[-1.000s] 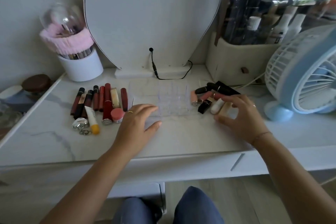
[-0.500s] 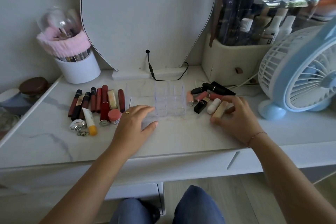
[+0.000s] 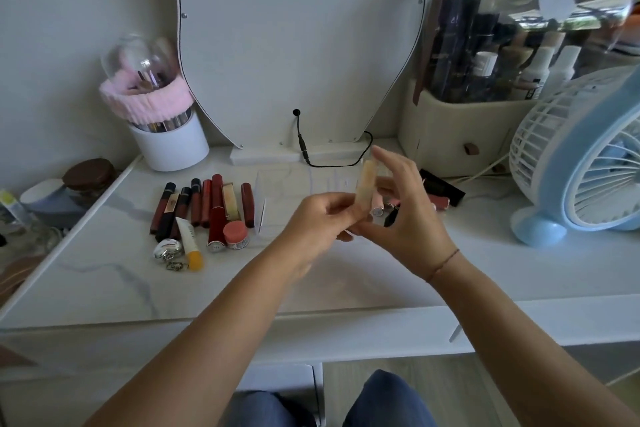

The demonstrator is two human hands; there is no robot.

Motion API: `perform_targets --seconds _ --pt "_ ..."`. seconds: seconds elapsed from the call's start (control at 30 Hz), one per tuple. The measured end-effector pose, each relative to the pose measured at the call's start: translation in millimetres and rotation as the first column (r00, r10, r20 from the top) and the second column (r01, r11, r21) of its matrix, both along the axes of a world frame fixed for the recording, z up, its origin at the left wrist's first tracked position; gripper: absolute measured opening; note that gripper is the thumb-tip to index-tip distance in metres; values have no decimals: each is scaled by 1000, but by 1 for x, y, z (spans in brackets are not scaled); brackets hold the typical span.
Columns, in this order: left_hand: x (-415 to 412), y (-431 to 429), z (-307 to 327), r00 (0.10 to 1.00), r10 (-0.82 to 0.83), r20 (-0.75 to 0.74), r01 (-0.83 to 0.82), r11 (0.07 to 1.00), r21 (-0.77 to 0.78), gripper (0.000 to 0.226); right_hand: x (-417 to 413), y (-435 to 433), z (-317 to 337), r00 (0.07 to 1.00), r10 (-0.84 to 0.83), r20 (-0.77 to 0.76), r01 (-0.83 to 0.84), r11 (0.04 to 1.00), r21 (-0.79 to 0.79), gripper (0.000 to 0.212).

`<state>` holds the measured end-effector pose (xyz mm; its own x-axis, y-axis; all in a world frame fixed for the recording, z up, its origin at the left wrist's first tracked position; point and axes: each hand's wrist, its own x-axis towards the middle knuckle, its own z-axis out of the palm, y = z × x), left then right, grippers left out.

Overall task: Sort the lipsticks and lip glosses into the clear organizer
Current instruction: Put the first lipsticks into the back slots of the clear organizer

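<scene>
Above the white marble-patterned bench [image 3: 346, 274], left hand [image 3: 311, 224] pinches the lower end of a beige cylindrical lipstick tube [image 3: 364, 189], held upright; right hand [image 3: 403, 215] is spread beside it, fingers loose. Clear plastic gridded organizer [image 3: 294, 189] lies behind.

Both forearms are bare right up to the bottom edge of the view, with no sleeves showing. The right hand [image 3: 403, 215] has a thin reddish-brown cord bracelet [image 3: 443, 260] looped around the wrist. The left hand [image 3: 313, 225] has nothing on its wrist (its fingers are too blurred to tell about rings). Lower down, the knees are covered in blue denim jeans [image 3: 388, 402].
</scene>
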<state>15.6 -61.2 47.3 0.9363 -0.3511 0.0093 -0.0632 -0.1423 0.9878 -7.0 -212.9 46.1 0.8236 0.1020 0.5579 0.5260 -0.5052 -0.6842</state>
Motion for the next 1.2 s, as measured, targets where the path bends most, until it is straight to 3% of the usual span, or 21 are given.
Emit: perform_targets --seconds 0.13,0.3,0.37,0.5,0.6,0.73,0.93,1.2 --pt "7 8 -7 997 71 -32 -74 993 -94 14 6 -2 5 981 99 -166 -83 991 101 83" --pt "11 10 -8 992 107 65 -104 994 -40 14 29 -6 26 948 171 -269 -112 969 222 19" --pt "14 12 -6 978 124 168 -132 991 34 16 39 -6 31 930 219 -296 -141 954 263 11" --pt "17 30 -12 854 241 462 -365 909 202 26 64 -18 40 957 123 -263 -44 957 288 23" --pt "12 49 -26 801 212 560 -426 859 284 21 83 -28 40 973 33 -227 31 961 275 27" --pt "5 58 -43 778 142 612 -431 830 355 18 97 -29 31 970 19 -242 44 967 250 22" --pt "4 57 -50 726 121 677 -450 828 334 22 106 -23 33 965 49 -257 14 972 237 18" --pt "2 57 -48 723 128 678 -458 824 334 19 104 -16 33 960 104 -258 -57 981 183 15"
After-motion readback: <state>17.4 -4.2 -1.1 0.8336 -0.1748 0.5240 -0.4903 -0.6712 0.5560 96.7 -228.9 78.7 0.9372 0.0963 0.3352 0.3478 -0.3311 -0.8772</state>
